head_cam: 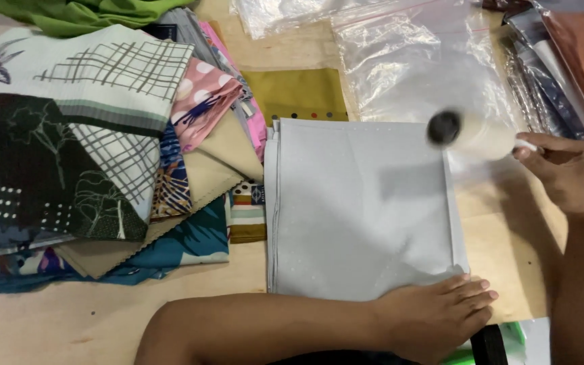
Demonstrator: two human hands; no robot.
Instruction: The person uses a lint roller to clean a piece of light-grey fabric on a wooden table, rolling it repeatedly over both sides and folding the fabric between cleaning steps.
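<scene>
**On a wooden worktable, a folded grey cloth meets a lint roller**

Over the pale wooden worktable (pixel 69 318), seen from the head camera, a folded square of light grey fabric with faint pin-dots (pixel 363 209) lies flat at the centre, its layered edges stacked at the left side. The person's left hand (pixel 437 314) rests palm-down on the cloth's lower right corner, fingers released and spread, pinning it to the table. The right hand (pixel 562 172) is clenched round the thin white handle of a white cylindrical lint roller with a dark end cap (pixel 471 132), which hangs blurred at the cloth's upper right corner; whether it touches the fabric cannot be told.

A loose heap of patterned fabric pieces (pixel 96 155) sits to the left, an olive-yellow folded cloth with small dots (pixel 299 94) lies just beyond the grey one, and crinkled clear plastic bags (pixel 420 57) lie behind the roller.

The grey cloth looks light, soft and limp, likely to slide or ruck unless held flat; the stacked fold at the left or a pinned corner seems the surest hold. The roller appears light and rigid, best gripped by its handle.
</scene>
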